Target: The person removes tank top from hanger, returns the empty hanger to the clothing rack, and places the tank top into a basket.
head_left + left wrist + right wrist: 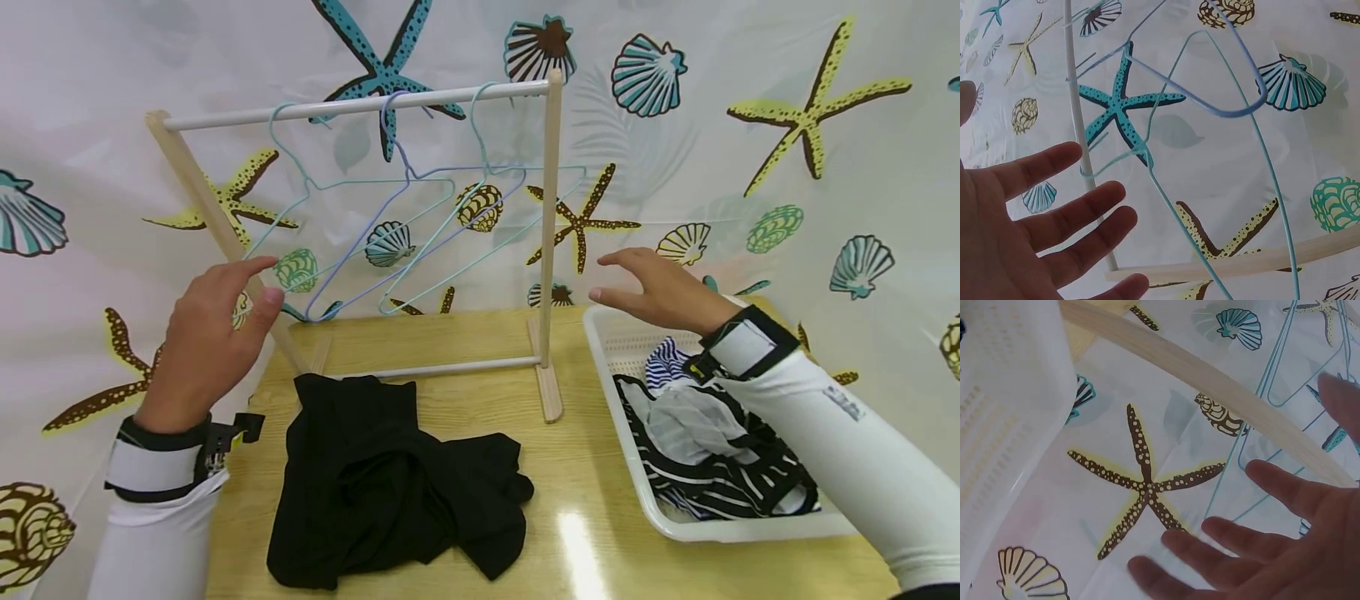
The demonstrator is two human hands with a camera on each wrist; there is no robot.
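My left hand (213,337) is raised at the left post of a small wooden garment rack (550,250), holding nothing. In the left wrist view its fingers spread apart near the white rail (1077,125). My right hand (660,287) hovers right of the rack, over the back of the white basket (637,492), its fingers extended and nothing in them. Three hangers hang from the rail: a left teal hanger (288,154), a middle blue hanger (405,158) and a right teal hanger (480,142). A crumpled black garment (397,492) lies on the table before the rack.
Inside the basket are a black-and-white striped garment (712,475), a grey-white cloth (693,421) and a blue-striped cloth (663,367). Behind the wooden table (570,450) hangs a white curtain (697,183) printed with starfish and shells.
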